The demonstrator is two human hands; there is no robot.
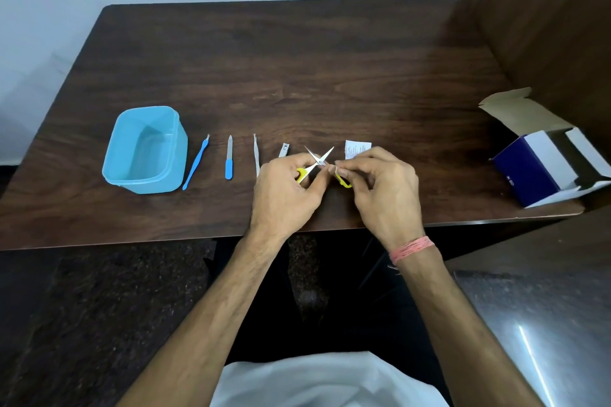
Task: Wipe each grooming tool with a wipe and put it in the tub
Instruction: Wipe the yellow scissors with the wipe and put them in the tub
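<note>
Small scissors (319, 158) with yellow handles are spread into an X near the table's front edge. My left hand (284, 195) pinches the left handle and my right hand (383, 188) pinches the right one; their fingertips almost meet just below the pivot. A white wipe sachet (358, 148) lies just behind my right hand. To the left lie nail clippers (284, 149), tweezers (256, 154), a blue-handled nail file (229, 158) and a blue cuticle pusher (195, 163). The light blue tub (114, 172) stands at the row's left end, with nothing visible inside.
An open blue and white cardboard box (532, 172) sits at the table's right edge. A brown wooden panel (545, 26) rises along the right side. The dark wooden table (297, 69) meets a pale wall at the back.
</note>
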